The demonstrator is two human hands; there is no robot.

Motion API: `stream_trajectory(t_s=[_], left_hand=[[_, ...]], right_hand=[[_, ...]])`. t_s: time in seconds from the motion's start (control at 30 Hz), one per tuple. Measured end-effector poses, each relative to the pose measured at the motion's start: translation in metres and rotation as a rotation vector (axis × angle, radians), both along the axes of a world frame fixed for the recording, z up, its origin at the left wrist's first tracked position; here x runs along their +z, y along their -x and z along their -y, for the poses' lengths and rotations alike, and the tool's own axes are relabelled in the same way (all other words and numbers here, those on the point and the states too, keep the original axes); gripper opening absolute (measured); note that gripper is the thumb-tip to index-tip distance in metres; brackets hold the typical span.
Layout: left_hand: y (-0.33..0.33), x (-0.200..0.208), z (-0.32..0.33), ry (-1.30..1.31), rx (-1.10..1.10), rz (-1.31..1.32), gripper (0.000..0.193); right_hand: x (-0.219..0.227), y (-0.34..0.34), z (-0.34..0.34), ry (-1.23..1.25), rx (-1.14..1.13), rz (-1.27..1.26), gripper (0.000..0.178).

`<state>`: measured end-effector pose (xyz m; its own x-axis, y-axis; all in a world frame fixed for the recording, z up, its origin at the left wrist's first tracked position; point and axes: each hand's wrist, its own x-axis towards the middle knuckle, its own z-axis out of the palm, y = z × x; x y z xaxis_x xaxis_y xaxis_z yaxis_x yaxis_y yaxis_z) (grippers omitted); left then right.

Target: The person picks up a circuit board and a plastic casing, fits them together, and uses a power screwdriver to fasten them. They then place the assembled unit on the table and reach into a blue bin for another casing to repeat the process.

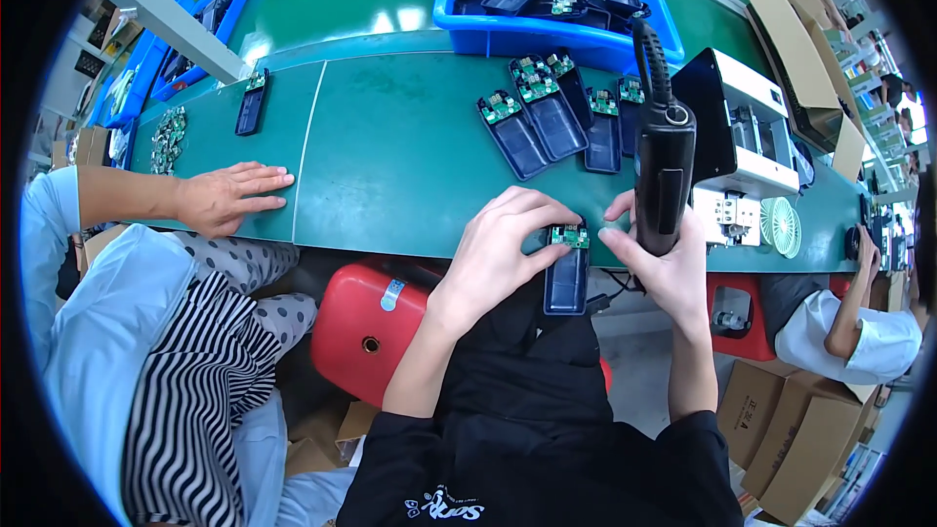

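My left hand (498,252) pinches the top end of a dark blue plastic casing (566,285), with a small green circuit board (569,236) at that end. The casing lies lengthwise at the table's near edge, over my lap. Just right of it is my right hand (669,268), its thumb and forefinger apart with nothing visible between them. A black corded power tool, shaped like an electric screwdriver (667,176), hangs upright in front of that hand and hides its other fingers. Beyond my hands, several similar casings (556,127) with boards lie on the table.
A blue bin (451,24) full of casings stands at the back. At right are a white machine (756,127), a light green round grille (780,226) and cardboard boxes (795,49). A co-worker's hand (234,197) rests on the green table at left, near loose boards (169,141).
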<state>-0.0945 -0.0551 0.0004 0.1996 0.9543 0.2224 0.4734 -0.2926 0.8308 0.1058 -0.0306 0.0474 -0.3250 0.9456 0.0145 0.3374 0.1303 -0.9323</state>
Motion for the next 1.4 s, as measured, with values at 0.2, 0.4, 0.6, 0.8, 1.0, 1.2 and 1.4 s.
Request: stream_trajectory(t_s=[0.2, 0.4, 0.6, 0.8, 1.0, 1.2, 1.4], left_hand=[[-0.003, -0.006, 0.002, -0.032, 0.016, -0.015, 0.029], [-0.012, -0.015, 0.001, -0.091, 0.022, -0.004, 0.03], [-0.017, -0.012, -0.005, -0.098, -0.007, -0.012, 0.03], [-0.039, -0.012, -0.014, -0.123, -0.034, -0.071, 0.028], [-0.043, -0.014, -0.015, -0.105, -0.047, -0.038, 0.028], [-0.042, -0.013, -0.016, -0.079, -0.041, -0.061, 0.029], [-0.042, -0.016, -0.017, -0.114, -0.031, -0.051, 0.029]], right_hand=[[-0.003, -0.003, 0.009, 0.065, -0.087, -0.121, 0.023], [0.008, -0.034, 0.02, 0.05, -0.039, -0.629, 0.062], [0.054, -0.084, -0.004, -0.386, -0.067, -0.902, 0.08], [0.052, -0.081, -0.021, -0.558, -0.396, -0.677, 0.086], [0.033, -0.087, -0.028, -0.534, -0.374, -0.674, 0.09], [0.028, -0.087, -0.03, -0.51, -0.392, -0.677, 0.087], [0.023, -0.084, -0.009, -0.406, -0.248, -0.735, 0.086]])
